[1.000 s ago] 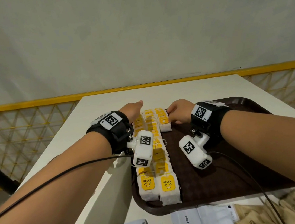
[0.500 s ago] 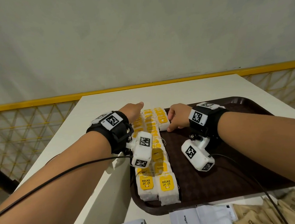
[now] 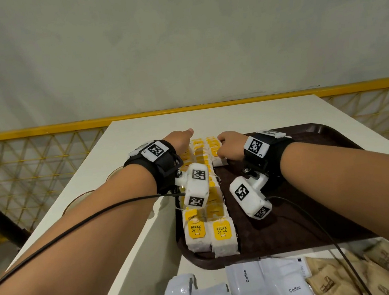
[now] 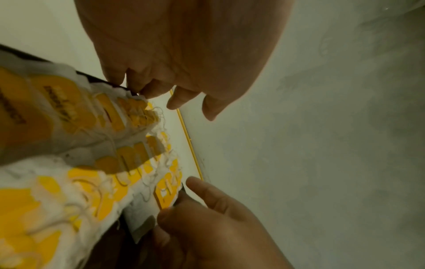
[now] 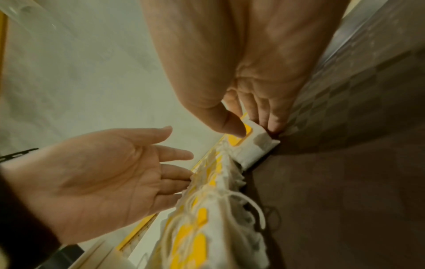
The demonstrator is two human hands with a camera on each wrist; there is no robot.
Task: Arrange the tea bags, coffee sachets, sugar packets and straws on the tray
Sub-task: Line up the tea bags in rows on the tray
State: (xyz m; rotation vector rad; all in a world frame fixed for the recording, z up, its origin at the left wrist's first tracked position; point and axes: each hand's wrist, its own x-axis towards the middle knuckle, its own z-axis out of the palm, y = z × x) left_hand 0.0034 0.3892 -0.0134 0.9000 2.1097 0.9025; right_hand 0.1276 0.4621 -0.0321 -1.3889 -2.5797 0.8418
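While both hands are working at the far end of the tea bags [image 3: 205, 194], the two rows are lying along the left edge of the brown tray [image 3: 316, 206], overlapping like shingles from its near rim to its far rim. The left hand [image 3: 179, 142] is reaching with fingers straight and spread, fingertips touching the outer side of the row and gripping nothing. The right hand [image 3: 231, 148] is pinching the last tea bag [image 5: 253, 147] at the tray's far end, thumb on the yellow tag and fingers behind its paper edge.

These bags are looking light, soft and easily crumpled, with loose strings that are likely to snag a neighbour, so a gentle hold on the flat paper body seems better than pulling on a tag or string. Coffee sachets [image 3: 245, 284] and brown sugar packets [image 3: 348, 275] are waiting on the table just off the tray's near rim. I cannot make out any straws.
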